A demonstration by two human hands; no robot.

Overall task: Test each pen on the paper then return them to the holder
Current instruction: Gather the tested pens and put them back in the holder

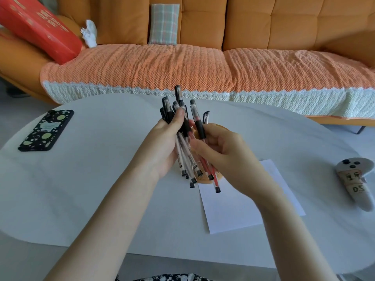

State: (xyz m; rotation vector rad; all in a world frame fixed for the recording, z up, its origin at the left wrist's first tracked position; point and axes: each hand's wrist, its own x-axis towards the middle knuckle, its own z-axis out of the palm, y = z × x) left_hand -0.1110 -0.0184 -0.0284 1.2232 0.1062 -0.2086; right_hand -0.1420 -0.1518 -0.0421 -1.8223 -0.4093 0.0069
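Observation:
My left hand (162, 147) grips a bundle of several pens (183, 157) above the white table, black caps pointing away from me, tips fanned toward me. My right hand (221, 155) pinches one pen (197, 120) with a black grip and cap, held apart from the bundle on its right. Behind the hands, partly hidden, is an orange-tan holder (203, 179); one more pen (205, 117) pokes up past it. A white sheet of paper (239, 207) lies flat on the table under my right wrist.
A phone in a black spotted case (46, 130) lies at the table's left. A grey plush toy (357, 183) rests at the right edge. An orange sofa with a knitted cover (203, 65) stands behind the table (91, 189), with a red box (38, 27) on its left arm.

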